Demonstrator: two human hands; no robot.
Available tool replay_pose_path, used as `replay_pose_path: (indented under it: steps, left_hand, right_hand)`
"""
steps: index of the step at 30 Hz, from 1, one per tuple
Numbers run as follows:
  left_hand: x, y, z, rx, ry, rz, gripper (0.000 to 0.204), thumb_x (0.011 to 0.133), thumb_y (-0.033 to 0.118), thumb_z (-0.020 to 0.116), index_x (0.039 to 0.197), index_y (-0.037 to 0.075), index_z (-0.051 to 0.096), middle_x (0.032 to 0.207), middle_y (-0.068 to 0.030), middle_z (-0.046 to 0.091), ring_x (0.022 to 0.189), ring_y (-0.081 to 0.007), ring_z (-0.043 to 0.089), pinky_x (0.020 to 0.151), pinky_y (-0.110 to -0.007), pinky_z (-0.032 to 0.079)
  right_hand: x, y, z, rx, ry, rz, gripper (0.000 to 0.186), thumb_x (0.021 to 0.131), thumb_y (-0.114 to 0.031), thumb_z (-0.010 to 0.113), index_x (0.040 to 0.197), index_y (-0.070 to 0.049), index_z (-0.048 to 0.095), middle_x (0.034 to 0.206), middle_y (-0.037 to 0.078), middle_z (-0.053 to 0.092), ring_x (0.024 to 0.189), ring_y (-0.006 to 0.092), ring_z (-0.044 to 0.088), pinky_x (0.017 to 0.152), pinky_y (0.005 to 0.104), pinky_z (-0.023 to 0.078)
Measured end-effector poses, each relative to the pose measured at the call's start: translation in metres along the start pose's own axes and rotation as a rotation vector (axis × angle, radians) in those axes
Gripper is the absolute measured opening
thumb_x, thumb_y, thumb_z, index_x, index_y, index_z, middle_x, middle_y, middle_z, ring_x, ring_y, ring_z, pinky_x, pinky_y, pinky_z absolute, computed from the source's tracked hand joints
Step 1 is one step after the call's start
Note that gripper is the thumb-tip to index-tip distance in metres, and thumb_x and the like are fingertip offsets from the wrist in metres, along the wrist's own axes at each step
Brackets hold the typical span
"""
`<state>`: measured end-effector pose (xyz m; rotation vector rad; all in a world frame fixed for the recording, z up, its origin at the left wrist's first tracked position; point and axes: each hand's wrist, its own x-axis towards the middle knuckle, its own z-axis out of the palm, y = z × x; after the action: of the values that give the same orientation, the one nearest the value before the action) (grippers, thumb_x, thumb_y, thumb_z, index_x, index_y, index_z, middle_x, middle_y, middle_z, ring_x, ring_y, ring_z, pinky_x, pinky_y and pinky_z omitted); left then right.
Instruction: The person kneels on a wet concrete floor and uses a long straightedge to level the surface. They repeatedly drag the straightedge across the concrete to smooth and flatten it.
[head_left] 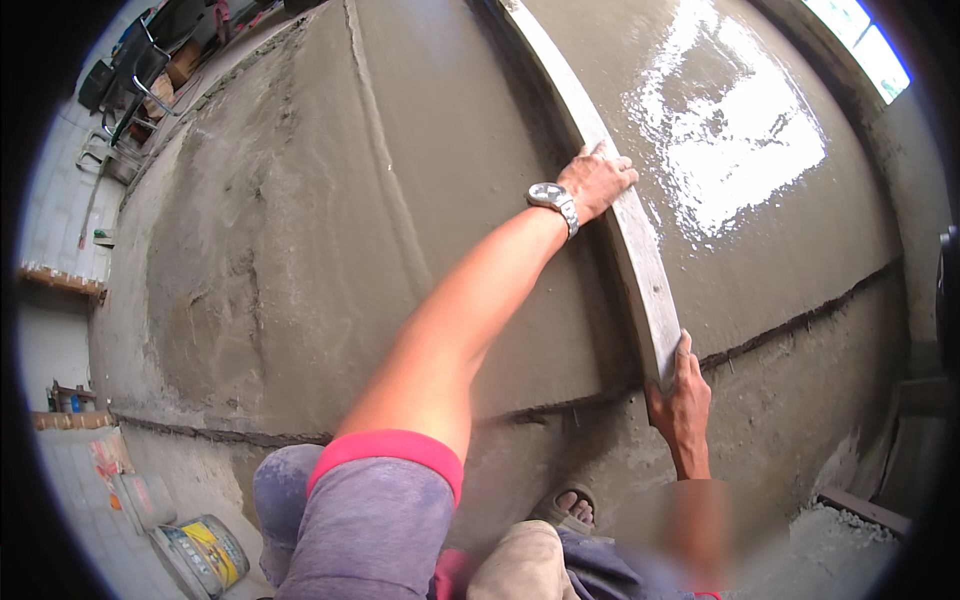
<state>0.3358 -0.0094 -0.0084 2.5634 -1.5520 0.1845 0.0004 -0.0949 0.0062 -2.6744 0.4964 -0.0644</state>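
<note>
A long, pale straightedge board [648, 275] stands on edge across wet grey concrete [480, 180], running from near my right side to the far edge of the view. My left hand [597, 182], with a metal watch [552, 200] on its wrist, is closed over the board's top partway along. At the board's near end, my right hand [688, 395] grips it with fingers along the side. Right of the board the concrete is shiny and wet; on the left it looks smoother and duller. My lower right forearm is blurred.
A dark crack-like edge [790, 325] separates the wet slab from the nearer floor, where my sandalled foot [572, 505] rests. A bucket with a yellow label [205, 555] stands at lower left. Chairs [140, 65] and clutter fill the far left. Walls border both sides.
</note>
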Motion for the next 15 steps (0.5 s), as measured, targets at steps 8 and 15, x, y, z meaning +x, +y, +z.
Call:
replay_pose_path:
  steps: [8,15]
  left_hand:
    - [-0.008,0.001,0.001,0.038,-0.031,-0.004,0.044,0.076,0.006,0.072,0.118,0.015,0.062,0.131,-0.0027,0.06,0.125,-0.0332,0.057,0.117,-0.04,0.037]
    - [-0.002,-0.006,-0.009,0.056,-0.048,0.016,0.047,0.077,0.004,0.071,0.122,0.015,0.061,0.132,-0.0012,0.059,0.123,-0.0354,0.058,0.111,-0.04,0.045]
  right_hand:
    - [-0.001,-0.002,-0.005,0.023,-0.037,-0.01,0.09,0.073,-0.01,0.075,0.149,0.005,0.03,0.109,0.023,0.061,0.088,0.0409,0.067,0.076,0.0452,0.055]
    - [0.008,-0.003,0.001,0.0,-0.009,-0.025,0.093,0.071,-0.009,0.076,0.15,0.004,0.029,0.11,0.023,0.06,0.088,0.0408,0.066,0.076,0.0452,0.056]
